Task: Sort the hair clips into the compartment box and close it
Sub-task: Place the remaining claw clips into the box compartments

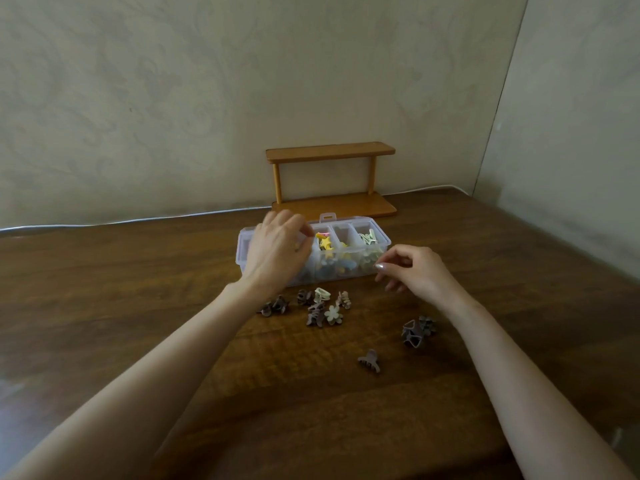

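Nearest the desk's point(138, 323) front edge lies one brown claw clip point(370, 361), alone. Farther in and toward the right edge sit two more dark clips point(417, 331), touching each other. Left of them, just in front of the box, is a loose cluster point(311, 306) of about seven clips: mostly brown, with one cream flower shape point(333, 314) and one pale looped clip point(322, 294); the exact count is hard to tell where they overlap. The right hand point(414, 270) hovers by the box's right front corner, fingers curled with thumb and forefinger nearly meeting; whether it pinches anything cannot be told. The left hand point(277, 247) reaches over the box's left half, fingers bent down into it, any held clip hidden. The clear compartment box point(346, 244) stands open near the desk's middle, showing four compartments beyond the hand, two holding yellow, pink and pale green clips. Behind it, at the back edge, stands one two-tier wooden shelf point(330, 178).
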### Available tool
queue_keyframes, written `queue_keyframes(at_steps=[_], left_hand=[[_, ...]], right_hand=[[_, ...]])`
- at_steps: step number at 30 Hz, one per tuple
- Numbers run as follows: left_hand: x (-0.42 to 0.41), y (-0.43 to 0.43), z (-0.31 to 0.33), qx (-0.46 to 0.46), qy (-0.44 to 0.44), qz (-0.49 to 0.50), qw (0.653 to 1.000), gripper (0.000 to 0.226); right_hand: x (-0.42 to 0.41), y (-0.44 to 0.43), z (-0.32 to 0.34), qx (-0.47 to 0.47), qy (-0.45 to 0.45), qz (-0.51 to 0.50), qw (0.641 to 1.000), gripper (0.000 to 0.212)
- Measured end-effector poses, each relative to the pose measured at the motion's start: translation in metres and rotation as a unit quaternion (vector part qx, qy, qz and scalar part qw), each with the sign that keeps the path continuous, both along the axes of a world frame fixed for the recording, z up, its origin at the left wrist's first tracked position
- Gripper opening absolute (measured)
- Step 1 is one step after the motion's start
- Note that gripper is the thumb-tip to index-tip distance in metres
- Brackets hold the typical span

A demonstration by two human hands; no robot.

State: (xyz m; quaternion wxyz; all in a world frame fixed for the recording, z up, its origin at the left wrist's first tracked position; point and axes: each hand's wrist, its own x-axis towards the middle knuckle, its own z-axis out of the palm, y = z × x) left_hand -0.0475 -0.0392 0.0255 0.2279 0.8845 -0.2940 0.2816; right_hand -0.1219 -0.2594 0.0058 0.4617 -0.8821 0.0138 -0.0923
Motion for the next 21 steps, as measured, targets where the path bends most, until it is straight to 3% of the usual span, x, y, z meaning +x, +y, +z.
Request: queue_keyframes(at_steps=[5,10,16,21], left_hand=[[-0.031,-0.032,-0.017,0.044,0.045,-0.142,0.988,0.012],[-0.055,-0.062,-0.025,0.110,0.087,-0.265,0.954,0.024],[-0.072,-0.088,-0.028,0.206,0.102,-0.314,0.921,0.042],[-0.069,-0.079,-0.027,0.253,0.124,-0.311,0.908,0.034]], right_hand=[[-0.002,-0.007,0.006,0.038,-0.020,-0.032,0.999,0.007],[-0.005,-0.014,0.019,-0.018,-0.018,-0.043,0.999,0.007],[-0.029,-0.038,0.018,-0.116,0.144,0.015,0.983,0.021],[-0.048,-0.044,0.017,-0.067,0.244,0.115,0.961,0.040]])
